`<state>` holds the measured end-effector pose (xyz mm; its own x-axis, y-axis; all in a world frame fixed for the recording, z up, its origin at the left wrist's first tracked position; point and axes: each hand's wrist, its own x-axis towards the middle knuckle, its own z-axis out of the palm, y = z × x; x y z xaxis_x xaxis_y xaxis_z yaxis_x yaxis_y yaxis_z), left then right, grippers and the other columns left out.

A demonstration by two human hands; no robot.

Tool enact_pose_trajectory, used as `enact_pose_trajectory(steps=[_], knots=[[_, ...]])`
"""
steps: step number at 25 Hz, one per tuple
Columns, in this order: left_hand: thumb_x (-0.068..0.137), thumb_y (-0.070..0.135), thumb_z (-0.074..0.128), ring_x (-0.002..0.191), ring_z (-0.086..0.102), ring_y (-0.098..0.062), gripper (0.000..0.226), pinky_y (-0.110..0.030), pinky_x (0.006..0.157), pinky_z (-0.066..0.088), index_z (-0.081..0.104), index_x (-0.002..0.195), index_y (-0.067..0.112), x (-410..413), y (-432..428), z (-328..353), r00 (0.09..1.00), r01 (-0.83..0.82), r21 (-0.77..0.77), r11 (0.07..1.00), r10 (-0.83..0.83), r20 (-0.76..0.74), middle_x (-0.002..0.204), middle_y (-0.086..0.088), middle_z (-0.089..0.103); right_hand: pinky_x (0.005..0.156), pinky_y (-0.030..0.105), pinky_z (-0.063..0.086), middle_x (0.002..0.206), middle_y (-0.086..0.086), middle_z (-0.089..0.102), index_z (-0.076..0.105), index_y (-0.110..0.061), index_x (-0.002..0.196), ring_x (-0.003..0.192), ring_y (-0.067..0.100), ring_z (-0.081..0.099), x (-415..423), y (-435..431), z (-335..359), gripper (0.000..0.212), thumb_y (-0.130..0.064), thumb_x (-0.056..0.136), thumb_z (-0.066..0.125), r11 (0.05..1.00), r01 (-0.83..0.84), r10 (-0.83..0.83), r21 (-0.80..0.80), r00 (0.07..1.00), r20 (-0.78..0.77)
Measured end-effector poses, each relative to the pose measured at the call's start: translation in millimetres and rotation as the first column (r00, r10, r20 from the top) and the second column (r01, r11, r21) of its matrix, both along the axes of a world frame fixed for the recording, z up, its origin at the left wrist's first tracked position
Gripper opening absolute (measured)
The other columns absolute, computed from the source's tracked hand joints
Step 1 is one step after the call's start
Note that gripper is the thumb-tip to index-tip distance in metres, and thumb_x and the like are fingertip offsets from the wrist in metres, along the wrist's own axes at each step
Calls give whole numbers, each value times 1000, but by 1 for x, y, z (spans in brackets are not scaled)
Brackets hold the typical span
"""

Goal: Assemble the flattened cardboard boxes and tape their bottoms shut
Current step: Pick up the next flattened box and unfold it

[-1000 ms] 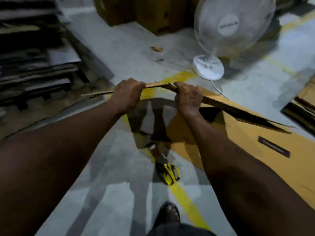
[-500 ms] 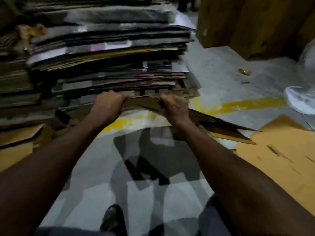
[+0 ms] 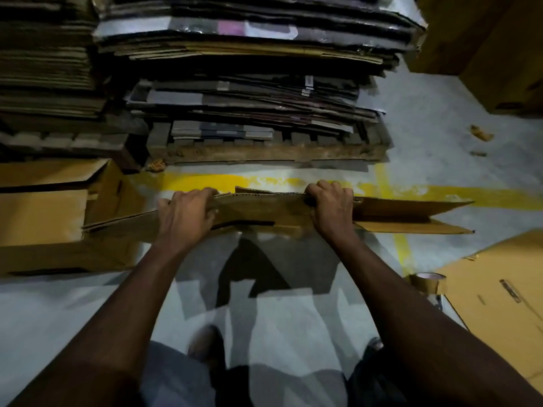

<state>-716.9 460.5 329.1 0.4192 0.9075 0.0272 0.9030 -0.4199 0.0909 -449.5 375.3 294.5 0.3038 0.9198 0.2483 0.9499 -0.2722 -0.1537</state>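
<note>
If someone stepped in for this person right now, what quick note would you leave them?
Left hand: shut on the flattened cardboard box, gripping its upper edge.
Right hand: shut on the same edge, further right.
The box is held off the floor, still mostly flat, flaps sticking out to the right, in front of the pallet stack of flat cartons.
Roll of tape: on the floor to the right, beside a flat cardboard sheet.
Open carton: on the floor to the left.
Done: a box is in hand.
Left: open it into shape, fold the bottom flaps, tape them shut.
</note>
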Motion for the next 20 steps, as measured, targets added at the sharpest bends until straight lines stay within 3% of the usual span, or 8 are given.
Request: enact_pose_trajectory(steps=[2, 4, 8, 11, 14, 17, 20], knots=[[85, 30, 63, 113, 53, -32, 52, -44, 85, 36, 45, 134, 33, 18, 0, 1, 999, 3, 50, 999, -5, 39, 126, -2, 58, 75, 36, 23, 94, 3, 63, 68, -21, 103, 90, 27, 51, 1, 4, 1, 26, -4, 85, 61, 999, -44, 44, -8, 999, 10], [86, 32, 61, 111, 53, -30, 46, -42, 86, 35, 49, 131, 34, 40, -3, 0, 995, 99, 56, 993, -99, -13, 123, 1, 60, 75, 36, 23, 92, 1, 64, 69, -22, 102, 90, 26, 51, 1, 7, 2, 24, -6, 85, 63, 994, -105, 105, -12, 994, 25], [91, 28, 54, 98, 60, -31, 10, -33, 70, 36, 60, 97, 24, 73, -14, -9, 972, 233, -120, 965, -231, 31, 101, -5, 67, 81, 40, 33, 94, 0, 68, 70, -22, 100, 96, 28, 54, 14, 10, 3, 22, -12, 82, 64, 972, -214, 216, -101, 976, 16], [88, 28, 55, 90, 61, -35, 9, -31, 63, 33, 53, 81, 22, 71, -11, -22, 971, 237, -185, 954, -226, 83, 86, -8, 66, 78, 41, 37, 94, 0, 68, 69, -23, 98, 91, 30, 52, 16, 1, -9, 17, -22, 81, 71, 976, -211, 215, -55, 973, 85], [86, 29, 57, 85, 61, -36, 16, -31, 61, 34, 47, 75, 23, 72, -10, -28, 968, 241, -204, 949, -220, 119, 79, -8, 64, 80, 41, 39, 102, 5, 59, 64, -23, 104, 91, 29, 49, 7, -1, -22, 34, -20, 73, 77, 979, -202, 204, -27, 968, 146], [85, 30, 60, 83, 60, -33, 10, -30, 61, 35, 57, 79, 23, 79, -9, -25, 974, 206, -160, 965, -186, 131, 78, -7, 65, 85, 44, 39, 111, 10, 53, 57, -21, 112, 98, 31, 47, 4, 0, -19, 51, -23, 67, 80, 983, -183, 179, 7, 967, 179], [83, 35, 66, 80, 60, -29, 12, -30, 63, 41, 66, 83, 23, 82, -9, -26, 980, 154, -159, 975, -131, 147, 76, -4, 66, 80, 43, 43, 113, 12, 53, 55, -19, 113, 99, 31, 49, 2, -1, -20, 56, -24, 65, 83, 980, -194, 185, 42, 970, 154]])
